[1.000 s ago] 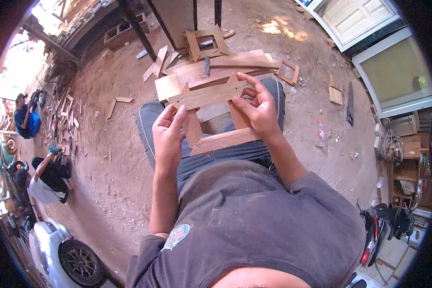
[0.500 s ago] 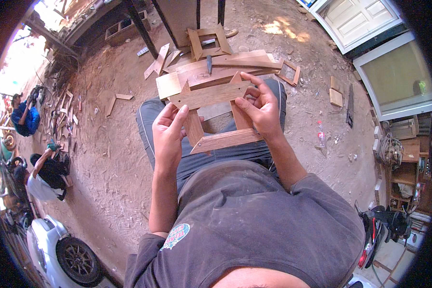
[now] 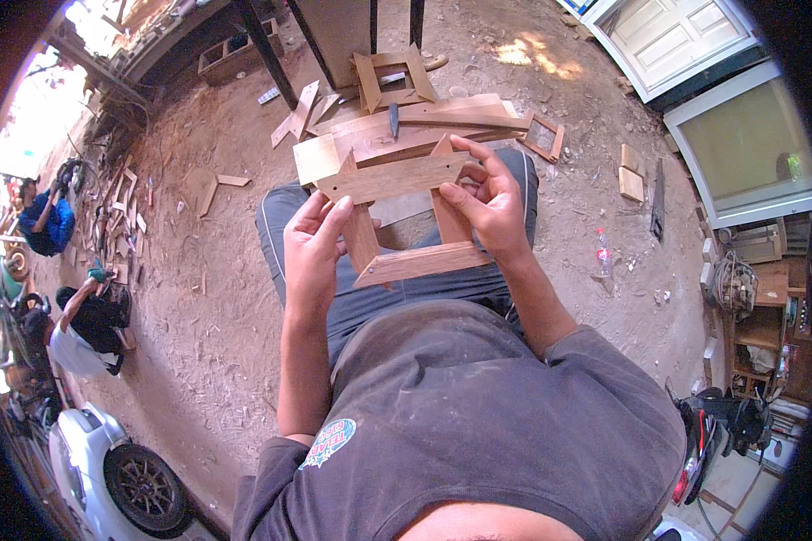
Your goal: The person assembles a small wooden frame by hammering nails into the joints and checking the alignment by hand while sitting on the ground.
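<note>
Frame (image 3: 397,221) of four wooden bars is in both my hands, above my lap, over the sandy floor (image 3: 216,298). I judge it stiff and light, but its corner joints may be weak, so I would hold it by the side bars, near the corners. Boards (image 3: 424,126) lie beyond my knees, with a second frame (image 3: 392,77) behind them. Left hand (image 3: 311,248) is closed around the left bar; right hand (image 3: 487,203) clasps the right bar.
</note>
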`<action>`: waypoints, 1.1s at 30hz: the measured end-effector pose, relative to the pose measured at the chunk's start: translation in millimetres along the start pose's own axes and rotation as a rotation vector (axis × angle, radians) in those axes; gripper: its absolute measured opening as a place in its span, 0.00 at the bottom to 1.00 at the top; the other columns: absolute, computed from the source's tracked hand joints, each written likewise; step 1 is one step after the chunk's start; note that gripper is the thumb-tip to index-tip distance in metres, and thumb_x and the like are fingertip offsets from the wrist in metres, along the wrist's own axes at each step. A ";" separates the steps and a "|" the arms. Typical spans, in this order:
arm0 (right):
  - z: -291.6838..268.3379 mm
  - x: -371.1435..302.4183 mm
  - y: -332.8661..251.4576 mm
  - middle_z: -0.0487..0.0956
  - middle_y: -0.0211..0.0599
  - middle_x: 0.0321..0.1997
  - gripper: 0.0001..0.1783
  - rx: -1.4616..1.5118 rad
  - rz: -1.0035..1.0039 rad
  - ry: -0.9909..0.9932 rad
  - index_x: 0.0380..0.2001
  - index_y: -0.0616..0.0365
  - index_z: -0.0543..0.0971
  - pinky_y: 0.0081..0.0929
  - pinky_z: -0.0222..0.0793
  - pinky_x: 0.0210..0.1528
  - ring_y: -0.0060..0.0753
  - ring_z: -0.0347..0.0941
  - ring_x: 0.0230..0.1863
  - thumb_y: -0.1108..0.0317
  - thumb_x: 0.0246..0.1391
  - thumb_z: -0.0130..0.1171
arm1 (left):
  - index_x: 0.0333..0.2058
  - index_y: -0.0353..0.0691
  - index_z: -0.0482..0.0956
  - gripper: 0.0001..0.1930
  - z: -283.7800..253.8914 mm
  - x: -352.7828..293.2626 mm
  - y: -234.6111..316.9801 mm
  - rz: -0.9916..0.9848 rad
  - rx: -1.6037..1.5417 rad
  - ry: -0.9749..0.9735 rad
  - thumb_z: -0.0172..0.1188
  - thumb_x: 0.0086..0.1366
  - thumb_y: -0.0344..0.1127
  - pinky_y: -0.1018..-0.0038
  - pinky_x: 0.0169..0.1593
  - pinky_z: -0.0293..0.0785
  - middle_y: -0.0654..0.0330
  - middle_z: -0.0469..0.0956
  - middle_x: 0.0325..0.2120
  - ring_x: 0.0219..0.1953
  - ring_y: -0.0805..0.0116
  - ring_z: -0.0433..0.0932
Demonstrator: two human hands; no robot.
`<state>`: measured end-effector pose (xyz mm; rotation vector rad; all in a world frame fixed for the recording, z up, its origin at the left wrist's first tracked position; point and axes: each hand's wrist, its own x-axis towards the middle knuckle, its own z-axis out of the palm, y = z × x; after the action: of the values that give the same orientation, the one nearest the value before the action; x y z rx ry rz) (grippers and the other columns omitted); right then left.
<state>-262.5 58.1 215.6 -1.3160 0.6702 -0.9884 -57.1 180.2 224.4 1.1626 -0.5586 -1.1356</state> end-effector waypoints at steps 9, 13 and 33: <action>-2.5 0.4 2.6 0.79 0.35 0.46 0.35 -0.010 0.006 -0.017 0.68 0.57 0.69 0.17 0.76 0.46 0.19 0.77 0.43 0.82 0.57 0.66 | 0.59 0.33 0.75 0.19 2.9 -1.4 0.8 0.002 -0.011 0.031 0.55 0.76 0.39 0.67 0.44 0.85 0.50 0.84 0.44 0.40 0.60 0.87; -1.5 0.2 1.4 0.79 0.35 0.50 0.35 -0.008 -0.011 -0.012 0.67 0.57 0.69 0.17 0.76 0.48 0.21 0.77 0.47 0.82 0.57 0.66 | 0.59 0.32 0.73 0.23 -0.3 -1.8 4.7 -0.017 -0.164 -0.025 0.49 0.78 0.46 0.65 0.46 0.83 0.50 0.83 0.43 0.42 0.58 0.86; -0.9 -1.2 3.8 0.75 0.25 0.36 0.34 -0.013 -0.032 -0.014 0.67 0.56 0.71 0.10 0.66 0.35 0.10 0.68 0.34 0.79 0.57 0.67 | 0.66 0.34 0.67 0.29 -4.4 -0.7 2.9 -0.073 -0.128 -0.042 0.39 0.80 0.51 0.64 0.45 0.84 0.47 0.79 0.51 0.45 0.58 0.84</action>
<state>-263.1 58.6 211.6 -1.3476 0.6469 -1.0013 -52.6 182.7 225.7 1.0576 -0.4722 -1.2429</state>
